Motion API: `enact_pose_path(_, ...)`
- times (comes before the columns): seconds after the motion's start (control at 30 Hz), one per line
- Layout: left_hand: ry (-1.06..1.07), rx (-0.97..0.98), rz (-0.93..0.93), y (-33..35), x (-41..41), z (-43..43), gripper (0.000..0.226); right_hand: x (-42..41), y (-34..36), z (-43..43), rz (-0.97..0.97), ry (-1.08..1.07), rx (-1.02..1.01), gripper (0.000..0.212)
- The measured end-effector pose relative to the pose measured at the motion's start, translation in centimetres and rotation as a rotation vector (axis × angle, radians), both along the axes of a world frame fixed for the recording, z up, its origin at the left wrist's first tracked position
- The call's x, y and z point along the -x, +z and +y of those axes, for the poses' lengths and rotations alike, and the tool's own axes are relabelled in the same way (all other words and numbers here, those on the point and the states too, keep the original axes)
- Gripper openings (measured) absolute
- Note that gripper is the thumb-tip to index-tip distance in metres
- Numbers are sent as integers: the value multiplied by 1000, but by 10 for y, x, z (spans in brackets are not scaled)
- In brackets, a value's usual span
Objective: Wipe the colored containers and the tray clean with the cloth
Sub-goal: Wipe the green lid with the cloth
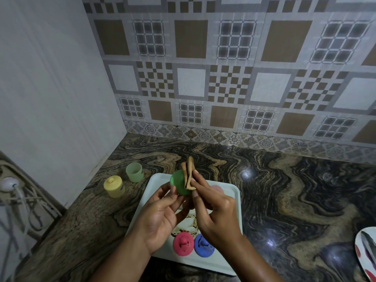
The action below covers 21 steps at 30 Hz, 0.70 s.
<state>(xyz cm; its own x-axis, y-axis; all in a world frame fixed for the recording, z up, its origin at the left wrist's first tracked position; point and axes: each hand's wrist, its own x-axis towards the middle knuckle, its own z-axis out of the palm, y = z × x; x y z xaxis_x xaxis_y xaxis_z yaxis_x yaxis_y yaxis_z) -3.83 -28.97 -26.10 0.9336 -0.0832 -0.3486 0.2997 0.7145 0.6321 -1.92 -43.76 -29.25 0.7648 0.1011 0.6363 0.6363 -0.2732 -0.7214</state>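
The marbled surface carries a white tray in front of me. My left hand grips a green lid above the tray's far end. My right hand pinches a folded tan cloth against the lid's right edge. A pink lid and a blue lid lie side by side on the tray's near end. Left of the tray stand a yellow container, lidded, and a green container, open.
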Motion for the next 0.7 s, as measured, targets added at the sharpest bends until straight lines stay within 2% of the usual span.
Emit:
enact_pose_path(0.07,0,10,-6,3,1,-1,27,5,-3,1,-3,18,3,32)
enact_pose_path(0.17,-77,-95,20,6,2,3,39,3,-4,-3,26,26,-21,34)
enact_pose_path(0.27,-115,-156,37,5,1,8,33,-1,0,-6,37,14,-12,32)
enact_pose_path(0.37,-127,-112,28,9,0,8,29,-8,6,-8,65,0,-30,27)
enact_pose_path(0.53,-6,-27,-29,12,-2,6,26,-4,8,0,33,41,-25,27)
enact_pose_path(0.7,-81,-48,-20,17,0,11,35,-5,8,-3,78,79,-57,26)
